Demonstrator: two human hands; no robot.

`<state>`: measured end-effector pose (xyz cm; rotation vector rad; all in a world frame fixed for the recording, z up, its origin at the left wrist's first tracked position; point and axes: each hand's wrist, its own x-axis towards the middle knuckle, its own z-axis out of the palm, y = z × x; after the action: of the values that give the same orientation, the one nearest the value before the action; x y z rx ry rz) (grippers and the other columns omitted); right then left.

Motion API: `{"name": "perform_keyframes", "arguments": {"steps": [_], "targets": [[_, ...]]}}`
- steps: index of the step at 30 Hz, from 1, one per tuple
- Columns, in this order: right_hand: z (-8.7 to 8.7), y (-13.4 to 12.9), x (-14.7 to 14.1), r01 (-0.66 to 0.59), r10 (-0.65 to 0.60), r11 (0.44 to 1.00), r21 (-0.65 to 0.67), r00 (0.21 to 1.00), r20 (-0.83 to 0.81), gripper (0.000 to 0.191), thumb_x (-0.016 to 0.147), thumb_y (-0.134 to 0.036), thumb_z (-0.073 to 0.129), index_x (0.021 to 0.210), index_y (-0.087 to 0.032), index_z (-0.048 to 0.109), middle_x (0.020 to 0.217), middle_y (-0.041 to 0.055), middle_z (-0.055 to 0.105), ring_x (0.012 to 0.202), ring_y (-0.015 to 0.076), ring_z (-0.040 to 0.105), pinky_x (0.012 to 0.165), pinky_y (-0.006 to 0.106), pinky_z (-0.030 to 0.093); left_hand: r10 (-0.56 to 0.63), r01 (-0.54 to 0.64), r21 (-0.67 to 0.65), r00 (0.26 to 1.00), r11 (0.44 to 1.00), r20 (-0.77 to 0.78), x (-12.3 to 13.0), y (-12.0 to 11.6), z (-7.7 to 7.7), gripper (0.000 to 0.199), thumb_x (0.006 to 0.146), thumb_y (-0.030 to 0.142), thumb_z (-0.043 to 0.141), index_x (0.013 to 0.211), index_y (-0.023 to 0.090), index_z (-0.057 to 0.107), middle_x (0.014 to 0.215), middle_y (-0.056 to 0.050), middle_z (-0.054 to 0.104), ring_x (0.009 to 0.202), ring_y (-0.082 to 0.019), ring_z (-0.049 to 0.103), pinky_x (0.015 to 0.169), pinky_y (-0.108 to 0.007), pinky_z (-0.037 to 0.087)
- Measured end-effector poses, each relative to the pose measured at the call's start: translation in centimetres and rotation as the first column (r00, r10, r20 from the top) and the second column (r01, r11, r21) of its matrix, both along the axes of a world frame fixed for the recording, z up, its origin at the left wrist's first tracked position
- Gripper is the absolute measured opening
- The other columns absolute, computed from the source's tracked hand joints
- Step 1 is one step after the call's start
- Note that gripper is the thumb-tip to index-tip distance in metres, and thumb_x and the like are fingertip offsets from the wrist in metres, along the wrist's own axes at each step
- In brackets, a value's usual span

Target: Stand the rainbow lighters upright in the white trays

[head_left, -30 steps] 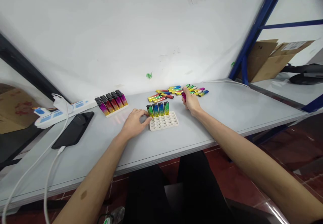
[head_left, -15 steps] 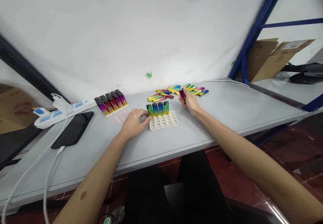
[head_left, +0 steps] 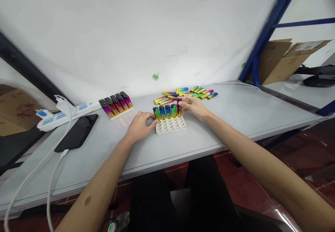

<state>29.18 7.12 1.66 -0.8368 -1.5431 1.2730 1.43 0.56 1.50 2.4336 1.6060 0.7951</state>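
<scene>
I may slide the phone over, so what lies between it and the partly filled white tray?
In the head view, the left hand lies between the black phone and the white tray, its thumb at the tray's left edge.

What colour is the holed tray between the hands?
The tray is off-white; head view.

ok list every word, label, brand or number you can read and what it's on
"7A", possibly "74": on the right-hand cardboard box.
White label on a flap there: too small to read.
Red print on the left-hand cardboard box: too blurred.
Lighters and power strip: nothing legible.
</scene>
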Motion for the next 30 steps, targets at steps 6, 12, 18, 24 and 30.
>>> {"name": "perform_keyframes", "arguments": {"steps": [6, 12, 18, 24, 30], "targets": [[0.7, -0.4, 0.3, 0.032, -0.061, 0.984, 0.176, 0.984, 0.167, 0.035, 0.078, -0.051, 0.075, 0.087, -0.02, 0.06, 0.079, 0.0014, 0.07, 0.073, 0.0165, 0.064, 0.067, 0.031, 0.05, -0.001, 0.001, -0.002, 1.0, 1.0, -0.003, 0.1, 0.0, 0.0, 0.022, 0.092, 0.043, 0.055, 0.091, 0.022, 0.063, 0.101, -0.005, 0.073, 0.103, -0.027, 0.056, 0.092, -0.043, 0.046], [0.9, -0.3, 0.6, 0.043, -0.13, 0.933, 0.356, 0.966, 0.224, 0.029, 0.08, -0.043, 0.074, 0.09, -0.019, 0.059, 0.072, -0.0023, 0.06, 0.067, 0.0143, 0.055, 0.064, 0.031, 0.042, -0.006, 0.006, 0.007, 1.0, 1.0, 0.002, 0.1, 0.1, 0.0, 0.023, 0.091, 0.044, 0.055, 0.09, 0.023, 0.063, 0.099, -0.005, 0.073, 0.101, -0.027, 0.057, 0.091, -0.043, 0.047], [1.3, -0.7, 0.8, 0.051, -0.172, 0.921, 0.386, 0.943, 0.286, 0.031, 0.08, -0.043, 0.074, 0.092, -0.019, 0.06, 0.073, -0.0019, 0.06, 0.067, 0.0148, 0.055, 0.066, 0.032, 0.043, 0.005, -0.005, -0.01, 1.0, 1.0, 0.006, 0.1, -0.1, 0.2, 0.022, 0.091, 0.044, 0.055, 0.09, 0.024, 0.063, 0.099, -0.005, 0.073, 0.103, -0.027, 0.057, 0.092, -0.043, 0.046], [1.6, -0.9, 0.9, 0.083, -0.222, 0.911, 0.404, 0.924, 0.31, 0.028, 0.08, -0.042, 0.073, 0.093, -0.019, 0.063, 0.076, -0.0001, 0.063, 0.069, 0.0157, 0.057, 0.066, 0.032, 0.045, 0.006, -0.006, -0.003, 1.0, 1.0, 0.0, 0.2, 0.0, 0.2, 0.021, 0.089, 0.044, 0.057, 0.088, 0.024, 0.062, 0.099, -0.005, 0.073, 0.101, -0.027, 0.058, 0.091, -0.042, 0.046], [1.5, -1.2, 0.7, 0.07, -0.229, 0.906, 0.417, 0.909, 0.347, 0.033, 0.079, -0.044, 0.075, 0.099, -0.019, 0.066, 0.08, 0.0017, 0.066, 0.069, 0.0165, 0.058, 0.067, 0.033, 0.046, 0.013, -0.013, -0.008, 1.0, 1.0, -0.003, 0.2, 0.0, 0.2, 0.022, 0.089, 0.045, 0.059, 0.089, 0.023, 0.063, 0.098, -0.005, 0.073, 0.101, -0.027, 0.058, 0.09, -0.041, 0.046]]}}
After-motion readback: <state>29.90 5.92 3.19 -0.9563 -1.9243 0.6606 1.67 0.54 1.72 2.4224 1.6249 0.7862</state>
